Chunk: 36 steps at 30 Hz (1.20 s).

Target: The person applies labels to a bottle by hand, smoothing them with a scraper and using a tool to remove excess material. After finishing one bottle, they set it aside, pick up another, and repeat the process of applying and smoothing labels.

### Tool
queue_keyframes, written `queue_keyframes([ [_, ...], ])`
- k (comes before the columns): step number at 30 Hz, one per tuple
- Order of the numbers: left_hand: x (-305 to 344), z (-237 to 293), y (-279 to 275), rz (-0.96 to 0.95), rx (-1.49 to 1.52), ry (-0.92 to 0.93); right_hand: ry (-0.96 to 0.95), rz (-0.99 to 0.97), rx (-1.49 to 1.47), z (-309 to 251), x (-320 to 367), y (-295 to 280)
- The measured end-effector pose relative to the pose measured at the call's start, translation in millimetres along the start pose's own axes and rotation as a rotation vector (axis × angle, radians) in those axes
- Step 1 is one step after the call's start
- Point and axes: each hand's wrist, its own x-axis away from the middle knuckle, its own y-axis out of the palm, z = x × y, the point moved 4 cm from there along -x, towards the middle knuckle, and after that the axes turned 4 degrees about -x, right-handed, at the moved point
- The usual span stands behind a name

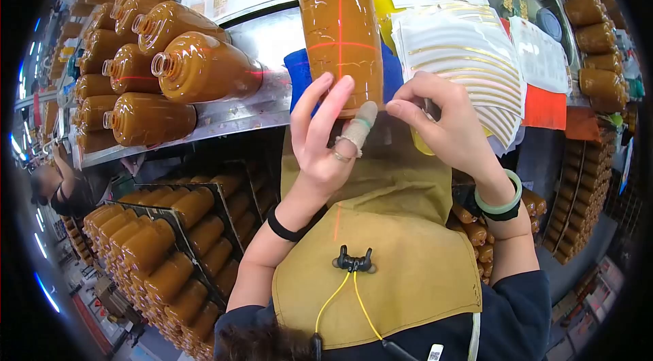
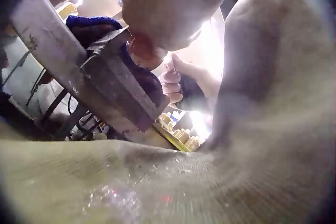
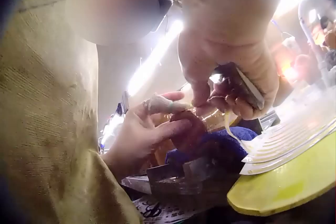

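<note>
A glossy brown glass bottle [image 1: 340, 34] lies on a dark blue cloth [image 1: 296, 75], its neck pointing away and its base toward the apron. My left hand [image 1: 323, 143] is at the base, with fairly straight fingers touching the bottle; one finger wears a pale wrap [image 1: 357, 135]. On the other side, my right hand [image 1: 449, 116] brings thumb and index finger together right at the bottle's lower edge. Its other fingers curl round a dark flat tool [image 3: 244, 85], seen in the right wrist view. A thin pale strip [image 3: 233, 129] hangs below that hand.
Fanned sheets with gold curved strips [image 1: 462, 61] lie right of the bottle. Several brown bottles [image 1: 204, 68] stand along the metal bench at left, and more fill racks [image 1: 163, 252] below. Red laser lines cross the bottle. In the right wrist view, a yellow board [image 3: 283, 190] lies under the sheets.
</note>
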Motion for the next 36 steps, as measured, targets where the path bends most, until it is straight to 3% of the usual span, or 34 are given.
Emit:
queue_keyframes([
  [1,-4,-1,2,-0.042,0.123,-0.030,-0.006,0.003,-0.003,-1,0,0],
  [3,4,-10,4,0.073,0.171,-0.080,-0.053,0.035,-0.013,0,0,4],
  [5,25,-22,6,0.088,0.462,-0.409,-0.096,0.066,-0.028,-3,1,4],
  [7,32,-27,3,0.051,0.561,-0.479,0.013,-0.018,-0.010,-8,-1,2],
  [10,32,-23,4,0.153,0.213,-0.192,0.017,-0.019,-0.018,-6,-1,2],
  [15,18,-7,0,0.142,0.034,-0.143,-0.001,0.004,0.017,-1,-1,0],
  [17,9,3,-1,0.048,-0.110,0.006,-0.015,0.003,0.011,-1,-2,0],
  [21,2,-5,2,0.005,0.084,-0.031,0.000,0.000,-0.012,-3,-2,1],
  [22,5,-11,5,0.149,0.196,-0.118,-0.036,0.011,0.009,-4,-1,2],
  [23,14,-18,3,0.035,0.218,-0.280,-0.033,0.012,0.007,-4,-1,2],
  [25,26,-21,2,0.049,0.486,-0.406,-0.036,-0.001,-0.016,-6,-2,4],
  [29,35,-24,4,0.097,0.303,-0.235,-0.024,0.000,-0.024,-5,-1,3],
  [32,12,-5,-3,0.138,-0.039,-0.008,-0.005,0.005,-0.011,-6,0,2],
  [36,13,-3,1,0.015,0.056,-0.026,0.080,-0.031,-0.094,-5,-1,1],
])
